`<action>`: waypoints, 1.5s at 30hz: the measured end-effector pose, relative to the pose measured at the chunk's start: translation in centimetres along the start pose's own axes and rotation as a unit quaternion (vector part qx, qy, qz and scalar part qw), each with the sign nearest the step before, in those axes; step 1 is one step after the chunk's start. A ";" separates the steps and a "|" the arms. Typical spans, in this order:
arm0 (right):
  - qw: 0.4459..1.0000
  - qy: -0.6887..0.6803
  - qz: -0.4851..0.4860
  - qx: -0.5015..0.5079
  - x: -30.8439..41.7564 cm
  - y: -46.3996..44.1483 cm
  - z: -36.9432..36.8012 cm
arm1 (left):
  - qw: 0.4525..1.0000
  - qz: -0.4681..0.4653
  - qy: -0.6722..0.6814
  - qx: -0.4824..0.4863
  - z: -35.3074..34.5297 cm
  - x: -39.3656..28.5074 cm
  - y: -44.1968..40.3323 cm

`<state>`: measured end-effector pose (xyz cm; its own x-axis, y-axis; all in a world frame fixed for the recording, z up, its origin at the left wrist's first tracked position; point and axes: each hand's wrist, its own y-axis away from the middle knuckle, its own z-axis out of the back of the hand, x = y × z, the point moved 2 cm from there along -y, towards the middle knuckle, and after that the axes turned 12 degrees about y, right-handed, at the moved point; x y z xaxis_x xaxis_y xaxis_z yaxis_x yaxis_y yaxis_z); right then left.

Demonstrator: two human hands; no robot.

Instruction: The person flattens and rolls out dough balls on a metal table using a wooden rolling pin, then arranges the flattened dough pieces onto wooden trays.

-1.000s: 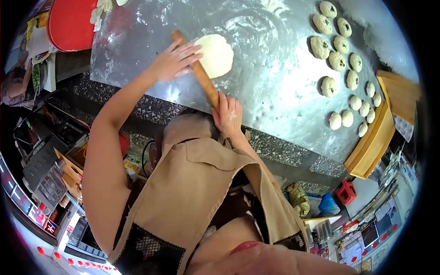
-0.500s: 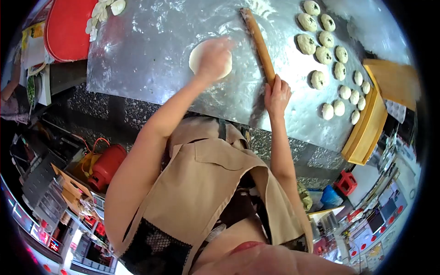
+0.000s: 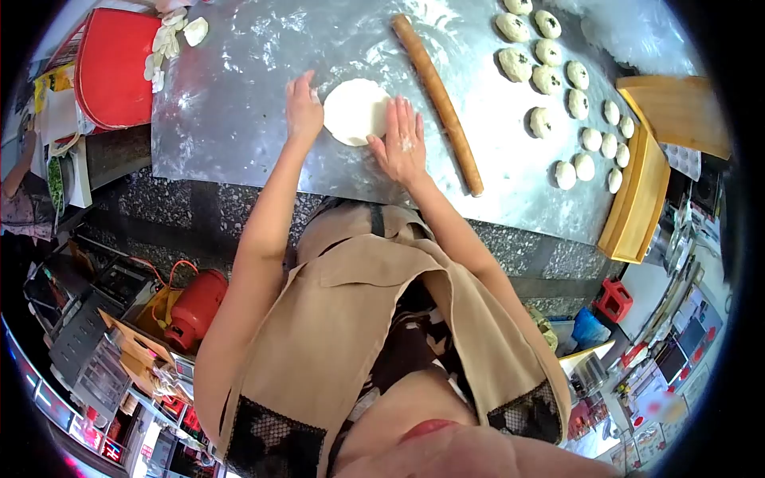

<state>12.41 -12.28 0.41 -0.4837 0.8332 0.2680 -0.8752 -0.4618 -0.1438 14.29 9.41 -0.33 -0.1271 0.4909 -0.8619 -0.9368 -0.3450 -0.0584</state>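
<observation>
A flat round of white dough [image 3: 355,112] lies on the floured metal table [image 3: 231,103]. My left hand [image 3: 304,107] is at its left side, fingers stretched away from me. On the opposite side my right hand [image 3: 402,142] rests with fingers extended, its fingertips at the dough's right edge. Neither hand grasps the dough. To the right of it, a wooden rolling pin [image 3: 438,103] lies slantwise on the table, apart from both hands.
Several dough balls [image 3: 541,123], some with dark filling showing, sit on the right. A wooden box [image 3: 635,209] stands at the table's right end. At far left are a red board [image 3: 118,68] and dough scraps [image 3: 166,40]. A red gas cylinder [image 3: 199,307] stands below.
My right hand has let go of the rolling pin and moved left to the dough. My left hand has shifted from on top of the dough to its left side.
</observation>
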 end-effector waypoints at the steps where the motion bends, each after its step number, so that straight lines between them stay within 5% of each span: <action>1: 1.000 -0.001 0.000 0.001 -0.4 -0.6 -0.5 | 0.993 0.114 0.021 -0.001 0.5 0.3 1.1; 3: 0.997 0.000 0.079 0.015 -0.6 -1.7 -1.2 | 0.991 0.130 -0.018 0.005 -0.4 -0.9 2.9; 5: 0.998 -0.006 0.068 0.006 -0.6 -2.2 -1.0 | 0.990 0.131 -0.056 0.013 -0.5 -1.9 2.7; 7: 0.995 -0.095 -0.023 0.036 -1.0 -1.6 0.4 | 0.969 0.244 -0.005 0.050 -1.8 -0.3 2.6; 9: 0.961 -0.237 -0.144 0.006 -1.9 0.0 0.3 | 0.996 0.084 0.010 0.017 -2.7 1.2 3.1; 10: 0.919 -0.322 -0.224 0.042 -2.5 0.6 0.6 | 0.999 0.007 0.000 -0.053 -3.0 -1.6 3.6; 12: 0.826 -0.440 -0.326 0.132 -3.9 1.6 0.0 | 0.999 0.027 0.034 -0.010 -4.3 -4.9 4.3; 15: 0.304 -0.796 -0.498 0.163 -3.9 1.9 5.7 | 0.984 -0.109 -0.102 0.093 -7.5 -13.3 6.5; 17: 0.191 -0.933 -0.277 0.124 -6.7 3.4 6.0 | 0.951 -0.229 -0.097 0.183 -11.2 -17.4 8.5; 19: 0.233 -0.919 -0.317 0.032 -11.6 4.6 8.1 | 0.902 -0.336 -0.106 0.250 -14.9 -22.5 10.2; 21: 0.268 -0.912 -0.292 -0.108 -18.6 7.6 9.3 | 0.834 -0.450 0.038 0.317 -18.9 -28.4 12.2; 23: 0.109 -0.978 -0.067 -0.166 -24.8 11.6 14.6 | 0.823 -0.461 0.038 0.329 -22.3 -32.0 13.4; 25: 0.218 -0.941 -0.099 -0.240 -32.2 17.2 20.1 | 0.847 -0.429 0.057 0.309 -26.4 -34.2 14.0; 27: 0.240 -0.909 -0.123 -0.318 -40.8 23.4 24.9 | 0.854 -0.412 0.031 0.315 -30.6 -35.0 14.1; 28: 0.329 -0.865 -0.147 -0.348 -45.4 27.0 26.8 | 0.876 -0.406 0.001 0.260 -31.9 -35.9 14.4; 30: 0.372 -0.755 -0.318 -0.435 -52.7 32.2 31.5 | 0.899 -0.382 -0.052 0.209 -33.8 -37.4 15.7; 36: 0.426 -0.750 -0.369 -0.346 -67.3 37.9 34.3 | 0.906 -0.363 -0.064 0.209 -38.0 -41.9 18.3; 39: 0.421 -0.760 -0.459 -0.183 -72.0 37.9 31.3 | 0.909 -0.358 -0.086 0.194 -38.2 -42.6 18.7; 41: 0.549 -0.608 -0.559 -0.125 -73.5 38.0 31.9 | 0.914 -0.348 -0.100 0.181 -38.0 -42.6 18.7; 45: 0.656 -0.475 -0.585 -0.035 -76.5 39.7 31.4 | 0.926 -0.317 -0.108 0.172 -37.8 -42.0 18.4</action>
<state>14.75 -103.94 4.12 0.7113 0.0229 0.7025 -0.6592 0.3685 0.6555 14.72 -47.79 15.75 0.4569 0.6691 -0.5861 -0.8892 0.3250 -0.3221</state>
